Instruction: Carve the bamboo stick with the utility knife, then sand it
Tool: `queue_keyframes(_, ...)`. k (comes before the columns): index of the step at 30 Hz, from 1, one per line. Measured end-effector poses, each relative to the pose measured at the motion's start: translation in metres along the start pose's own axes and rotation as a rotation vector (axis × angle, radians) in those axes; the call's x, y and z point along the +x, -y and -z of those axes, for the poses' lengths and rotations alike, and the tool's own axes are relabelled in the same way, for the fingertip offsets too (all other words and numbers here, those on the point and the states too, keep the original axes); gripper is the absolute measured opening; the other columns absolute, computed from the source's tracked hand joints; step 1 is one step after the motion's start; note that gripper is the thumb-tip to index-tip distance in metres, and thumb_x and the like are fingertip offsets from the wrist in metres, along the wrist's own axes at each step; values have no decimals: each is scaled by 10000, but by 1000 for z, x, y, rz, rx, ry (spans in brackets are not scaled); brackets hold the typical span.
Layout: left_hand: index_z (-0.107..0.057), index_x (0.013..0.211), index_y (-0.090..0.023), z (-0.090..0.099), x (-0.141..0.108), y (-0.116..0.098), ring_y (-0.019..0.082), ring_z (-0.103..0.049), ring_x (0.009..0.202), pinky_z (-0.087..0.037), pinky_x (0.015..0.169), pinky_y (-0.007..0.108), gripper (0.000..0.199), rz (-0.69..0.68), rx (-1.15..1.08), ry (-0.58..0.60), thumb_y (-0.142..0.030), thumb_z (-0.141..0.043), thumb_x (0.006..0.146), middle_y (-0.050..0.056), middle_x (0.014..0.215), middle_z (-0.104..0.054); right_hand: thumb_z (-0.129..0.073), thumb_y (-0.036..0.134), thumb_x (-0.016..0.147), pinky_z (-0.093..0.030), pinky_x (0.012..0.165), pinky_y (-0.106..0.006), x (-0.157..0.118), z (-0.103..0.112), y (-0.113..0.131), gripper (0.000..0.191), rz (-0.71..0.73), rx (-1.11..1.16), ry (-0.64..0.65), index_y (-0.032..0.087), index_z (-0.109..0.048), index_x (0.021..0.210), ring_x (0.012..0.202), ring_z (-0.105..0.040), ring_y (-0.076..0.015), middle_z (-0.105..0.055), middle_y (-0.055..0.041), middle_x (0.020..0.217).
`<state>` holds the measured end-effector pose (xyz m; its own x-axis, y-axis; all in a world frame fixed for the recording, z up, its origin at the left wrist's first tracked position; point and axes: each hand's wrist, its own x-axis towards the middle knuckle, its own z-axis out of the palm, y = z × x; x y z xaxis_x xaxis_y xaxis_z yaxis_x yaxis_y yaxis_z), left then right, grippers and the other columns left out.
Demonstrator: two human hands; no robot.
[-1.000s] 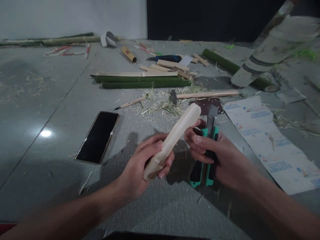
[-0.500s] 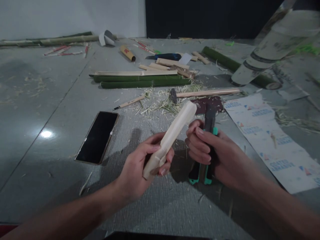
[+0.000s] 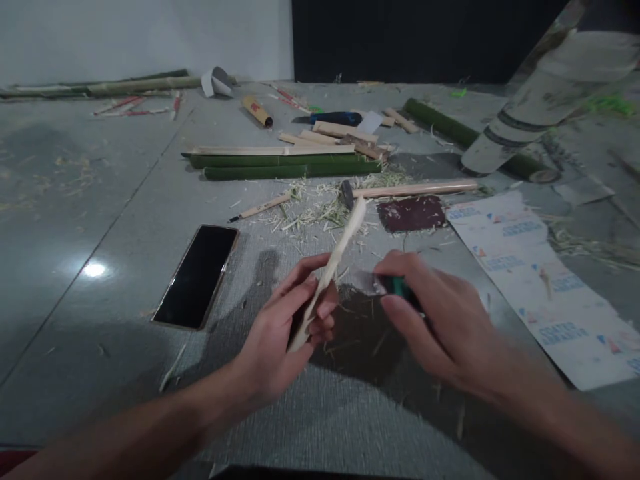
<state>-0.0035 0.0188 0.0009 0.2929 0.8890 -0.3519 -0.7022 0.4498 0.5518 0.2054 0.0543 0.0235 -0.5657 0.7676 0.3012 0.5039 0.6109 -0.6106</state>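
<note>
In my left hand (image 3: 280,320) is a pale, peeled bamboo strip (image 3: 341,250), gripped near its lower end. It tilts up and to the right, with its narrow edge toward me. My right hand (image 3: 435,313), to the right of the strip, is closed around a utility knife (image 3: 397,287) with a teal and black handle. Most of the handle is hidden by the fingers. The blade looks blurred and points left toward the strip, with a gap between them. Curly shavings (image 3: 325,210) lie on the floor beyond the strip's upper end.
A phone (image 3: 196,277) lies left of my hands. Ahead are a hammer (image 3: 415,189), a dark red sandpaper piece (image 3: 413,213), a pencil-like stick (image 3: 260,208), green bamboo lengths (image 3: 290,170) and a blue-handled knife (image 3: 335,119). Printed paper (image 3: 545,280) lies right; another person's leg (image 3: 530,107) is beyond.
The bamboo strip has turned from its broad face to its narrow edge. My right hand has tipped the knife from upright to pointing left, with the palm rolled downward.
</note>
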Motion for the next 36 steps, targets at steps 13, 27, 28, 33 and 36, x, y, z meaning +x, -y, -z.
queue_keyframes(13, -764, 1265, -319, 0, -3, 5, 51, -478, 548, -453, 547, 123, 267, -22, -45, -51, -280, -680, 1014, -46, 658, -511, -518, 265, 1045, -400, 587, -306, 5, -11, -2, 90, 237, -199, 57, 198, -570, 1072, 704, -557, -162, -636, -45, 891)
queue_keyframes(27, -762, 1289, -342, -3, -6, 8, 47, -358, 469, -402, 500, 135, 296, -24, -19, -2, -309, -702, 1001, -60, 517, -488, -493, 263, 1069, -388, 587, -304, 5, -15, 0, 165, 290, -267, -6, 160, -608, 1011, 703, -522, -151, -599, -26, 852)
queue_keyframes(28, -764, 1285, -345, -2, -6, 8, 45, -355, 466, -398, 496, 132, 299, -29, -10, 4, -317, -717, 990, -62, 513, -487, -495, 258, 1067, -381, 581, -306, 5, -15, 1, 167, 301, -268, -10, 155, -611, 1005, 694, -515, -151, -595, -26, 843)
queue_keyframes(33, -754, 1300, -361, -3, -7, 8, 40, -330, 457, -344, 461, 112, 326, -53, 67, 30, -343, -737, 974, -66, 512, -480, -501, 241, 1061, -372, 581, -314, 4, -13, 4, 166, 350, -302, -41, 141, -621, 1007, 696, -516, -156, -607, -38, 841)
queue_keyframes(36, -733, 1332, -360, -3, -8, 8, 44, -310, 452, -295, 431, 107, 355, -61, 110, 28, -350, -730, 978, -70, 515, -462, -496, 244, 1062, -376, 584, -316, 3, -13, 4, 174, 357, -328, -52, 139, -624, 1009, 703, -523, -160, -618, -44, 847)
